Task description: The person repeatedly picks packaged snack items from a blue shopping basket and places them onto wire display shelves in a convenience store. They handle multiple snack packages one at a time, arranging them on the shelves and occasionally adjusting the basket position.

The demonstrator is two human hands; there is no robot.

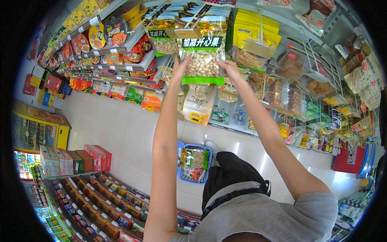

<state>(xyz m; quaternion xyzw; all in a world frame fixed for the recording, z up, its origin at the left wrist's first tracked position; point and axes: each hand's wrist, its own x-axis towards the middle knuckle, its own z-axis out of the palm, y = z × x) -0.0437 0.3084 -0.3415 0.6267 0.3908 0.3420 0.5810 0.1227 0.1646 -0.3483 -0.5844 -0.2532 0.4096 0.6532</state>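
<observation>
A clear-fronted bag of pistachios (203,62) with a green lower edge is at the front of a row of like bags. My left hand (180,69) grips its left edge, and my right hand (231,69) has the right edge. A price-tag holder (185,33) on a metal hook partly covers the bag's upper part. Whether the bag still hangs on its hook I cannot tell. To the left hangs another pistachio bag (164,47). Yellow snack packs (254,30) hang to the right of my right hand.
On the tiled floor (121,127) by my feet stands a blue shopping basket (208,163) with a pistachio bag (198,158) and other packs inside. Instant noodle cups (115,30) fill the left shelves. Several cartons (77,160) stand above a low candy shelf (99,205) behind.
</observation>
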